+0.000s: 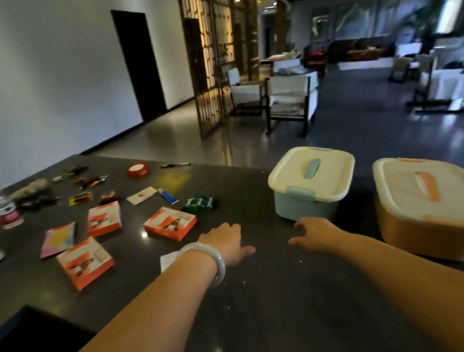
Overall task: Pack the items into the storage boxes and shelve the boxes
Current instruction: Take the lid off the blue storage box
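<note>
Storage boxes, blue and orange: lidded, unshelved, on dark table (items loose at left, unpacked); left hand, right hand relaxed, empty.

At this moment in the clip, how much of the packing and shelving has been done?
Nothing looks packed yet. The blue storage box and the orange storage box both sit on the counter with lids on. Orange packets, a bottle and small items lie spread across it. The left hand and right hand are empty, reaching forward. All packing and shelving remains.
</note>
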Motion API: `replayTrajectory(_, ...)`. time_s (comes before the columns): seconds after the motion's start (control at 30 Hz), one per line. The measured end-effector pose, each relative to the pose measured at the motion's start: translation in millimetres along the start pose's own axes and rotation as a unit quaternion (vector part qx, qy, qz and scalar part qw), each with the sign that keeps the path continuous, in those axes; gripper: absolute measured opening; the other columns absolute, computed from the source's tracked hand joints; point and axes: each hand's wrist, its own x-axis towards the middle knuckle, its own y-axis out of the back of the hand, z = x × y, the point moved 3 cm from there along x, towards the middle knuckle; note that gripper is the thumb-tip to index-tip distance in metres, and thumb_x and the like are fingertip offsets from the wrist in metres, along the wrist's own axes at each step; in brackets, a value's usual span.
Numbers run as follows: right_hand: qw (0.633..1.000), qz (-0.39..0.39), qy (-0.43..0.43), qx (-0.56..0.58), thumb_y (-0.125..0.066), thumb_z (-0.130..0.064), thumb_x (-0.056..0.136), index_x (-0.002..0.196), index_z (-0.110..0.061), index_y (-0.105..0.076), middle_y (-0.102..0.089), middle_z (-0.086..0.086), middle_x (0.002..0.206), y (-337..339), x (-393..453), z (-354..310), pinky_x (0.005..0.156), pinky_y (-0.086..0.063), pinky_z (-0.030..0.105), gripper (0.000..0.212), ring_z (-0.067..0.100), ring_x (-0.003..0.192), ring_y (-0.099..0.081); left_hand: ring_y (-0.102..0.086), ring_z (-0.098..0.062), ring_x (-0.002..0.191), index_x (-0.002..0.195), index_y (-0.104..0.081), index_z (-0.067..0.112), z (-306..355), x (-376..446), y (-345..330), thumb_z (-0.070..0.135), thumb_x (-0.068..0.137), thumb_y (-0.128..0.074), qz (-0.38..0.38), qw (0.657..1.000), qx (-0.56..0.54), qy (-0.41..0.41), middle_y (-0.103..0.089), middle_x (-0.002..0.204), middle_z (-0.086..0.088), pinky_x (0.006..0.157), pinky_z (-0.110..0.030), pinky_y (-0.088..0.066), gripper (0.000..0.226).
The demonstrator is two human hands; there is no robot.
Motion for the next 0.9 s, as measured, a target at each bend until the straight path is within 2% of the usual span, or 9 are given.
replayTrajectory(0.13, 0.995, 0.07, -0.028, 0.07, -0.063, -0.036, 0.089, 0.135, -0.01, -0.047, -0.049, 0.01, 0.137, 28, 39, 23, 0.102, -0.04, 0.036, 0.055, 0.026, 0.123, -0.049, -0.052, -0.025, 0.12, 0.141, -0.038, 0.018, 9, 52, 16, 0.052, 0.092, -0.051, 0.017, 1.0, 0.011, -0.023, -0.045, 0.138, -0.005, 0.095, -0.042, -0.047, 0.061)
replayTrajectory(0.23, 0.986, 0.116, -0.037, 0.112, -0.061, -0.036, 0.091, 0.133, -0.013, -0.048, -0.052, 0.01, 0.131, 55, 68, 36, 0.091, -0.044, 0.035, 0.049, 0.025, 0.114, -0.052, -0.052, -0.025, 0.119, 0.141, -0.038, 0.017, 17, 87, 33, 0.052, 0.093, -0.05, 0.011, 0.999, 0.026, -0.038, -0.046, 0.137, -0.006, 0.096, -0.042, -0.047, 0.061)
replayTrajectory(0.33, 0.979, 0.145, -0.057, 0.128, -0.06, -0.037, 0.091, 0.135, -0.015, -0.048, -0.053, 0.008, 0.133, 78, 95, 54, 0.095, -0.042, 0.035, 0.05, 0.025, 0.116, -0.053, -0.053, -0.024, 0.117, 0.141, -0.038, 0.017, 26, 128, 53, 0.051, 0.093, -0.049, 0.011, 0.998, 0.043, -0.052, -0.046, 0.135, -0.005, 0.095, -0.042, -0.048, 0.06)
replayTrajectory(0.53, 0.966, 0.186, -0.096, 0.149, -0.061, -0.035, 0.091, 0.133, -0.011, -0.049, -0.057, 0.01, 0.128, 100, 146, 100, 0.082, -0.04, 0.027, 0.05, 0.026, 0.112, -0.056, -0.05, -0.021, 0.121, 0.137, -0.042, 0.019, 49, 221, 65, 0.051, 0.093, -0.05, 0.001, 0.997, -0.01, -0.075, -0.046, 0.137, -0.004, 0.095, -0.037, -0.043, 0.055)
replayTrajectory(0.7, 0.959, 0.204, -0.142, 0.135, -0.06, -0.038, 0.091, 0.135, -0.011, -0.045, -0.049, 0.011, 0.134, 97, 184, 135, 0.098, -0.041, 0.039, 0.054, 0.03, 0.121, -0.046, -0.054, -0.022, 0.109, 0.131, -0.045, 0.02, 66, 292, 52, 0.052, 0.093, -0.049, -0.012, 0.995, -0.05, -0.088, -0.049, 0.127, -0.004, 0.09, -0.039, -0.045, 0.05)
replayTrajectory(0.83, 0.949, 0.24, -0.176, 0.104, -0.058, -0.04, 0.091, 0.142, -0.009, -0.034, -0.038, 0.014, 0.142, 93, 208, 155, 0.108, -0.028, 0.041, 0.064, 0.034, 0.128, -0.036, -0.053, -0.026, 0.113, 0.134, -0.038, 0.02, 75, 334, 37, 0.053, 0.094, -0.045, 0.0, 0.993, -0.072, -0.089, -0.046, 0.133, -0.006, 0.09, -0.043, -0.046, 0.052)
replayTrajectory(0.9, 0.94, 0.255, -0.182, 0.132, -0.059, -0.04, 0.09, 0.144, -0.008, -0.027, -0.034, 0.014, 0.145, 87, 218, 164, 0.109, -0.026, 0.042, 0.07, 0.033, 0.131, -0.034, -0.052, -0.028, 0.115, 0.137, -0.033, 0.02, 79, 350, 30, 0.054, 0.094, -0.044, -0.001, 0.992, -0.091, -0.091, -0.043, 0.137, -0.009, 0.092, -0.044, -0.045, 0.056)
